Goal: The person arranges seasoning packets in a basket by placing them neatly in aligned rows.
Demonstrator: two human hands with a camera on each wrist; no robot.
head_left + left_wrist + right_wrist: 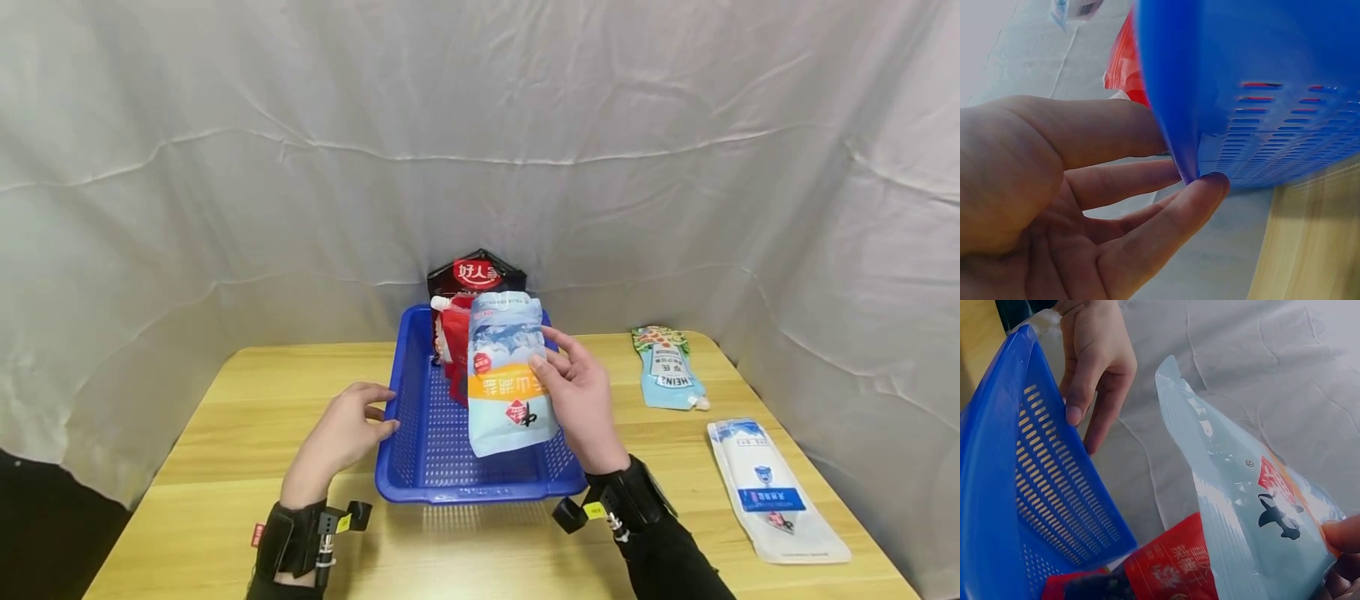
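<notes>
A blue slotted basket [480,492] sits on the wooden table [225,467]. My right hand [551,360] pinches a light blue pouch with an orange band [506,375] by its right edge, holding it upright over the basket. In the right wrist view the pouch [1241,512] fills the right side, with a fingertip of my right hand [1341,534] on it. My left hand [378,412] rests with relaxed fingers against the basket's left rim; the left wrist view shows its fingertips [1210,184] touching the blue wall [1260,75]. A red pouch [454,350] and a black pouch [477,273] stand at the basket's far end.
A blue and green sauce pouch [667,367] lies flat on the table to the right. Nearer the right front lies a long white pouch with a blue label [772,487]. White cloth [480,150] hangs behind and round the sides of the table.
</notes>
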